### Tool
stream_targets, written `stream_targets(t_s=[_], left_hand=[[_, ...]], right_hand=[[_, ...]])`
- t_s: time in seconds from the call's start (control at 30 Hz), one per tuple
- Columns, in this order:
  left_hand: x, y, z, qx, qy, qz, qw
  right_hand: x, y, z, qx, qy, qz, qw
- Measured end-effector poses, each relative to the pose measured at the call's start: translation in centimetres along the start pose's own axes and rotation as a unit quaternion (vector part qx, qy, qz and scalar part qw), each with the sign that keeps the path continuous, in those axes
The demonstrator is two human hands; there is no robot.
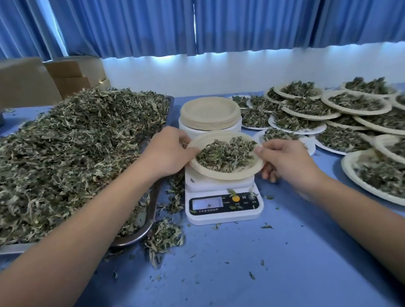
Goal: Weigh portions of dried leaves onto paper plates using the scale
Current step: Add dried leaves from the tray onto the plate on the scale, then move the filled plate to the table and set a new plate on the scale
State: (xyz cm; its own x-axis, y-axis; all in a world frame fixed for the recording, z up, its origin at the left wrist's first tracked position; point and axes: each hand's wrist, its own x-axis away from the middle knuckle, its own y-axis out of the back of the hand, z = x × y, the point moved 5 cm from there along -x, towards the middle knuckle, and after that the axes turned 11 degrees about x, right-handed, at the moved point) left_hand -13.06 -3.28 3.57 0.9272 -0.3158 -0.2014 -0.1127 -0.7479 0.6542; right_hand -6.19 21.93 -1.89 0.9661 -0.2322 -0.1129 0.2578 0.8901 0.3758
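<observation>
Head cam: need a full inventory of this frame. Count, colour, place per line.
tray: one, grey metal, left of the scale
leaves: one big heap, grey-green, on the tray; some spilled on the cloth
scale: one, white, table centre
plate: one, beige, over the scale, leaves in it
empty plates: one stack, beige on white, behind the scale
filled plates: many overlapping, count unclear, beige and white, right of the scale
cloth: one, blue, covers the table
curtains: blue, back wall
boxes: a few, brown, far left
left hand: fingers grip the plate's left rim
right hand: fingers pinch the plate's right rim
</observation>
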Motion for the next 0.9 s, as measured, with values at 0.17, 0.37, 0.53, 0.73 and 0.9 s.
stream_targets(t_s=[0.17, 0.37, 0.53, 0.73, 0.9], left_hand=[[-1.0, -2.3, -1.6, 0.325, 0.095, -0.003, 0.941], [-3.7, -8.0, -6.7, 0.481, 0.13, 0.036, 0.866], [-8.5, -12.5, -11.3, 0.489, 0.12, 0.044, 0.863], [-15.4, -18.6, -16.8, 0.477, 0.107, 0.02, 0.872], [-19.8, -23.1, -19.8, 0.475, 0.138, 0.036, 0.868]], right_hand=[[-0.2, 2.8, 1.0, -0.066, -0.017, -0.073, 0.995], [-0.8, 7.7, 1.3, -0.143, -0.033, -0.158, 0.976], [-2.9, 13.0, 0.3, -0.17, -0.066, -0.205, 0.962], [-7.3, 20.3, -0.7, -0.137, -0.122, -0.264, 0.947], [-10.8, 25.2, -2.7, -0.106, -0.159, -0.321, 0.928]])
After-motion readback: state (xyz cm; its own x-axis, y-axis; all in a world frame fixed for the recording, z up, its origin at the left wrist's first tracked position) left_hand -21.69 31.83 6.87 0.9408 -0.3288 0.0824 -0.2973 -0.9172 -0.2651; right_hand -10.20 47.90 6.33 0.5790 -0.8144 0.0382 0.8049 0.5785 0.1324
